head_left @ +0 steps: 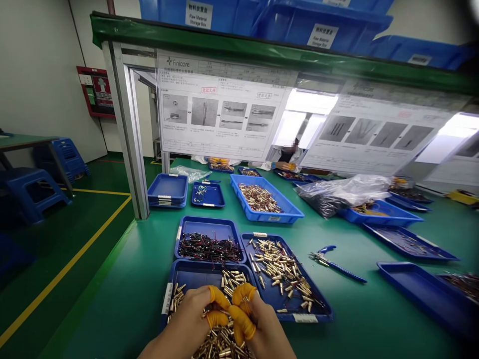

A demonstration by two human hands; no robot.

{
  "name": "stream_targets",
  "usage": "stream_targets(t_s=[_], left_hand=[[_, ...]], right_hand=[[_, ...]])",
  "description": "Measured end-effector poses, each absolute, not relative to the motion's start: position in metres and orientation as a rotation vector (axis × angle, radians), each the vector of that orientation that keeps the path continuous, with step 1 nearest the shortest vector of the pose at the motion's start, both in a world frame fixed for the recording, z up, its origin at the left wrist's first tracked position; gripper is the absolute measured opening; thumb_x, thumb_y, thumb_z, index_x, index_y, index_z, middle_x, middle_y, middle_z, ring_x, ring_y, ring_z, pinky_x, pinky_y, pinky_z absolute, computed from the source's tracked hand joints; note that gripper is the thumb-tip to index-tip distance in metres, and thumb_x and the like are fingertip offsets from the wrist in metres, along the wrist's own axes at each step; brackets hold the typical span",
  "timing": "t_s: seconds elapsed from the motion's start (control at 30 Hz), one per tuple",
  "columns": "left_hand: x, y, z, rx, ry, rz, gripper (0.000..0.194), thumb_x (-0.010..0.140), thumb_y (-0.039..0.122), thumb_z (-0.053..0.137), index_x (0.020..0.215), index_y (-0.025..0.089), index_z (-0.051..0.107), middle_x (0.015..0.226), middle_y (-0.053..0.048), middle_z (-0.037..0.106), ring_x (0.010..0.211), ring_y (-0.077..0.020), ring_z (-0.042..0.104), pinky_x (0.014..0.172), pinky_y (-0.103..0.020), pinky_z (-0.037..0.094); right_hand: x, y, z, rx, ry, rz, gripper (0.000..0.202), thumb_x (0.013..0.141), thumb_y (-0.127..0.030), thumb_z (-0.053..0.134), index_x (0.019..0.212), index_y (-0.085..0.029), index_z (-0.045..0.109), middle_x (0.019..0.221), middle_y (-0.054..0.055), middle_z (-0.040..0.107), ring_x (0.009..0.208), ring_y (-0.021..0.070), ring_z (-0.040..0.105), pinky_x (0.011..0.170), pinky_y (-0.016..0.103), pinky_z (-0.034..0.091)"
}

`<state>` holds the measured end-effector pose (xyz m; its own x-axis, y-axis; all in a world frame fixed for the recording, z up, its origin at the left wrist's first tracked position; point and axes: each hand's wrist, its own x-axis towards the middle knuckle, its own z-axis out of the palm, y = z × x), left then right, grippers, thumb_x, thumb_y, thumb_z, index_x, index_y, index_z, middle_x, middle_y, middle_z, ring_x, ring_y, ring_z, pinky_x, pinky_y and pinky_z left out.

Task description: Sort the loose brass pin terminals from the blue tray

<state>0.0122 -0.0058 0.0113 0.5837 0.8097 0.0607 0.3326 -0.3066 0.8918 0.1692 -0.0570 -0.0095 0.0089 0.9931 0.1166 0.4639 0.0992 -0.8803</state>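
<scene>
Both forearms come in at the bottom, leading to the left hand (194, 310) and the right hand (264, 315), with yellow cots (242, 323) over fingertips on each. Thumbs and fingers curl inward, and the two sets of fingertips meet. Slim shiny bits show among them, but I cannot tell what either hand pinches, or how firmly.

Just below, loose brass tubes (222, 345) fill the lower part of the near tray (189, 271), with more along its left wall and behind the fingers. A loose pinch could drop a part among these lookalikes, and the cots, hiding the contact, would make a slip or poor alignment hard to notice.

Against its far edge sits the wire tray (209, 227). Thin black and red wires (209, 248) lie tangled in it, some over the near rim; a hand brushing those ends could drag others out.

Close on the right, another tray (325, 315) holds more tubes, some with wire. Standing so near, the two lots could mix if a sleeve or knuckle swept across. Nippers (329, 263) lie beyond, handles spread; a careless reach that way could catch their tips.
</scene>
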Motion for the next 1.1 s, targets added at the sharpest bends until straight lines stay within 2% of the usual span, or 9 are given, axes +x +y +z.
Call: stream_targets(t_s=[0.13,0.23,0.33,0.43,0.6,0.7,0.83,0.97,1.1], left_hand=[[0.012,-0.009,0.011,1.910,0.921,0.655,0.011,0.076,0.010,0.055,0.077,0.020,0.062,0.084,-0.003,0.064,0.081,-0.0190,0.058,0.068,-0.023,0.043],[0.010,-0.007,0.007,1.900,0.967,0.713,0.013,0.079,0.011,0.052,0.083,0.020,0.061,0.090,-0.004,0.064,0.084,-0.0205,0.058,0.072,-0.026,0.043],[0.009,-0.004,0.004,1.884,1.024,0.771,0.014,0.080,0.012,0.050,0.085,0.020,0.060,0.090,-0.004,0.063,0.085,-0.0211,0.056,0.074,-0.028,0.042],[0.008,-0.003,0.004,1.891,0.995,0.778,0.014,0.081,0.012,0.049,0.084,0.020,0.060,0.088,-0.003,0.062,0.083,-0.0201,0.056,0.073,-0.028,0.042],[0.007,-0.005,0.004,1.990,0.868,0.788,0.017,0.079,0.006,0.048,0.082,0.019,0.057,0.088,-0.003,0.060,0.084,-0.0189,0.055,0.073,-0.026,0.041],[0.005,-0.005,0.002,2.075,0.878,0.764,0.023,0.074,-0.002,0.043,0.077,0.018,0.055,0.083,-0.003,0.059,0.078,-0.0186,0.054,0.066,-0.025,0.039],[0.004,-0.006,-0.002,2.168,0.861,0.722,0.027,0.068,-0.007,0.041,0.071,0.018,0.052,0.078,-0.002,0.058,0.074,-0.0181,0.054,0.063,-0.024,0.036],[0.005,-0.010,-0.001,2.174,0.840,0.704,0.025,0.069,-0.006,0.043,0.068,0.018,0.050,0.075,-0.001,0.057,0.070,-0.0167,0.054,0.061,-0.023,0.035],[0.007,-0.015,0.004,2.161,0.759,0.689,0.022,0.072,-0.003,0.046,0.069,0.018,0.052,0.076,-0.003,0.060,0.072,-0.0171,0.056,0.064,-0.023,0.038]], right_hand=[[0.171,-0.056,-0.014,-1.530,-1.656,0.654,0.016,0.083,-0.025,0.045,0.067,-0.022,0.045,0.058,-0.001,0.056,0.052,0.0138,0.048,0.046,0.023,0.033],[0.174,-0.055,-0.006,-1.533,-1.696,0.642,0.007,0.082,-0.026,0.047,0.080,-0.021,0.052,0.064,0.002,0.062,0.056,0.0173,0.056,0.050,0.025,0.042],[0.178,-0.054,0.000,-1.532,-1.697,0.642,0.011,0.083,-0.027,0.048,0.085,-0.020,0.056,0.075,0.007,0.066,0.069,0.0210,0.063,0.060,0.027,0.049],[0.179,-0.054,0.000,-1.516,-1.686,0.611,0.010,0.084,-0.024,0.048,0.080,-0.020,0.056,0.079,0.008,0.067,0.073,0.0211,0.064,0.063,0.027,0.050],[0.175,-0.056,-0.002,-1.466,-1.704,0.571,0.011,0.082,-0.022,0.050,0.072,-0.021,0.054,0.067,0.004,0.064,0.060,0.0171,0.059,0.055,0.025,0.047],[0.171,-0.054,-0.007,-1.476,-1.614,0.771,0.018,0.079,-0.027,0.053,0.063,-0.021,0.049,0.056,-0.001,0.056,0.049,0.0139,0.053,0.046,0.023,0.043],[0.169,-0.050,-0.014,-1.443,-1.405,1.078,0.027,0.072,-0.035,0.062,0.057,-0.020,0.047,0.050,-0.005,0.047,0.041,0.0099,0.048,0.037,0.020,0.040],[0.168,-0.046,-0.013,-1.354,-1.279,1.329,0.035,0.062,-0.040,0.073,0.056,-0.018,0.047,0.044,-0.007,0.048,0.034,0.0068,0.046,0.033,0.017,0.038],[0.167,-0.044,-0.008,-1.241,-1.146,1.481,0.045,0.042,-0.033,0.086,0.060,-0.018,0.047,0.052,-0.006,0.054,0.042,0.0060,0.049,0.036,0.014,0.038]])
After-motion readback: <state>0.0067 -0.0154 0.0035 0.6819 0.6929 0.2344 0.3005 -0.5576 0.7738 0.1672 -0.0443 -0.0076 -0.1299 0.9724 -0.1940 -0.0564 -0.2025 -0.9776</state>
